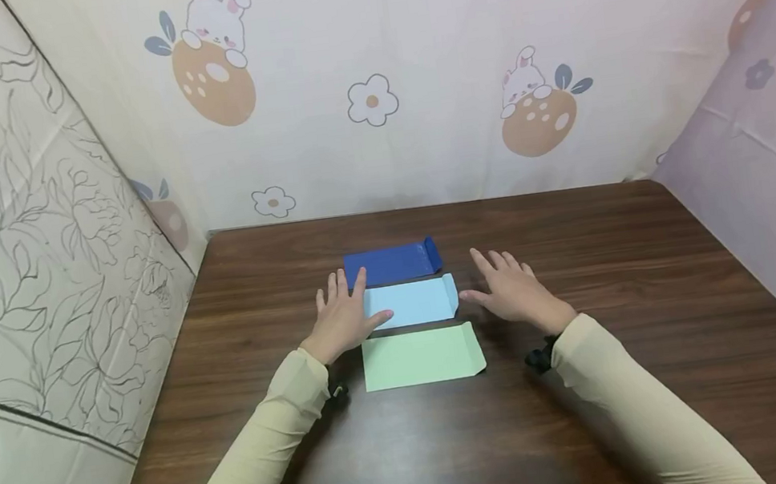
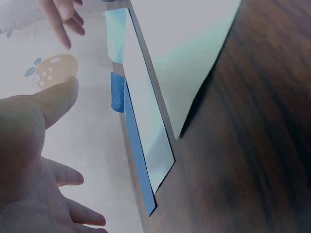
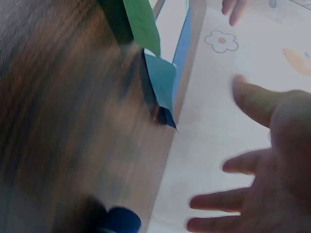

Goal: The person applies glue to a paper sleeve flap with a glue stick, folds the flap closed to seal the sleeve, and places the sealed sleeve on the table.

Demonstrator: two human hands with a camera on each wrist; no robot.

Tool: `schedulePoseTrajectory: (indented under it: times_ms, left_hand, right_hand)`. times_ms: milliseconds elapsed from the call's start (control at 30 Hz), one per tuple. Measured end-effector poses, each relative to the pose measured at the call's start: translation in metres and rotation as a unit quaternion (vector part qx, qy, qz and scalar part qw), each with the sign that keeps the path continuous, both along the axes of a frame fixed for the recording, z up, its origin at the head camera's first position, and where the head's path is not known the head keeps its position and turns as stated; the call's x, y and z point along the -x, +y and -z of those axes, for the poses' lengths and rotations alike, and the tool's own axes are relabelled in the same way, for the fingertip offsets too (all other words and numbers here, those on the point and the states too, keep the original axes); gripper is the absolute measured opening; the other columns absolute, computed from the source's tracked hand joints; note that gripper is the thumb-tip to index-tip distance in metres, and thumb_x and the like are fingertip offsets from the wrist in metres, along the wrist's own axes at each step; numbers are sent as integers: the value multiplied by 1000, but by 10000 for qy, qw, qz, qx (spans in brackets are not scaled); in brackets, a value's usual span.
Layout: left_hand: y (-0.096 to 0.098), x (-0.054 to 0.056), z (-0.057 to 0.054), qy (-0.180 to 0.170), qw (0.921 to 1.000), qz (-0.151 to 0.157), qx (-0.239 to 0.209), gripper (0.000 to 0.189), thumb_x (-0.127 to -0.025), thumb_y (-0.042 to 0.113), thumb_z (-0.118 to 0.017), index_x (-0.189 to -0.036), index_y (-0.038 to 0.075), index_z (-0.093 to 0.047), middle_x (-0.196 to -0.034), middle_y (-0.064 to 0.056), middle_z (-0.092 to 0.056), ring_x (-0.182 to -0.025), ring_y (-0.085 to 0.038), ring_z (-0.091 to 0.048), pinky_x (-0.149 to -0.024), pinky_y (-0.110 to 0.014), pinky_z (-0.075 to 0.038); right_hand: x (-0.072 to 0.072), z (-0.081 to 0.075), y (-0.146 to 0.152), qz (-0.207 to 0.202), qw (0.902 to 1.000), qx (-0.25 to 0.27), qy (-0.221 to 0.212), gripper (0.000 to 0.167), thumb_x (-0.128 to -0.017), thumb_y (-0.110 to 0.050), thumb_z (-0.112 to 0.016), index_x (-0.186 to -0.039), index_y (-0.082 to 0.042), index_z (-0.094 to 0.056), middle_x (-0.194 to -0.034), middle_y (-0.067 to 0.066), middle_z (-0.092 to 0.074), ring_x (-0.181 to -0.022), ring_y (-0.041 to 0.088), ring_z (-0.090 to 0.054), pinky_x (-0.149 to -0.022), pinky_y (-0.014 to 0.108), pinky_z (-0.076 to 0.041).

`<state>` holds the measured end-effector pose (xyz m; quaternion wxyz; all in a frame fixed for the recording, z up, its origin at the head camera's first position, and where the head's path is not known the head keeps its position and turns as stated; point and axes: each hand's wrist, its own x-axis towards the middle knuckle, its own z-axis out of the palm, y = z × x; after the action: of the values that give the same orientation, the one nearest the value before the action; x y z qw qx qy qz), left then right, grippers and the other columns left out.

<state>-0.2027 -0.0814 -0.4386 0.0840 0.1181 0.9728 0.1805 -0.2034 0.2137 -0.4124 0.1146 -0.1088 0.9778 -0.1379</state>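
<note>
Three paper envelopes with flaps at their right ends lie in a column on the table: dark blue [image 1: 391, 264] at the back, light blue [image 1: 412, 304] in the middle, light green [image 1: 420, 357] in front. My left hand [image 1: 341, 320] is spread, its thumb and forefinger overlapping the left ends of the light blue and dark blue envelopes in the head view. To the right of the light blue flap, my right hand [image 1: 514, 291] is held with fingers extended, its thumb pointing at that flap. Neither hand holds anything. In the left wrist view, the left thumb [image 2: 60, 99] appears apart from the envelopes.
The brown wooden table [image 1: 655, 282] ends at a wall cloth [image 1: 436, 42] with rabbit and flower prints. A line-drawn floral sheet [image 1: 31, 237] hangs at the left. A dark blue rounded thing [image 3: 121, 221] shows low in the right wrist view; its kind is unclear.
</note>
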Motion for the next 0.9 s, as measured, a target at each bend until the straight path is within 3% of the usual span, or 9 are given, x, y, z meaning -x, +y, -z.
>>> schedulePoseTrajectory:
  times_ms: [433,600,900]
  left_hand:
    - [-10,-7,3,-101,9991,343,-231,88,-92,51,-61,-157,12,-16,-162,-24,-12,-151,-39,-8,-116,-63,-14]
    - [-15,-8,6,0,9984,570,-65,88,-91,52,-62,-156,11,-20,-161,-24,-14,-151,-39,-9,-116,-63,-17]
    - [-16,-18,4,211,9957,875,-201,83,-90,50,-64,-154,11,-28,-160,-23,-18,-149,-42,-14,-114,-64,-21]
  right_hand:
    - [-4,-3,39,-163,9994,-279,-135,86,-95,-45,-58,-154,1,-15,-150,38,-27,-136,56,-29,-104,71,-28]
    - [-5,-2,46,-139,9995,-206,-196,90,-93,-47,-61,-153,3,-18,-148,39,-30,-132,57,-35,-101,68,-35]
    - [-9,-3,55,29,9989,-207,-430,87,-93,-43,-63,-150,8,-22,-145,42,-32,-131,56,-37,-100,65,-38]
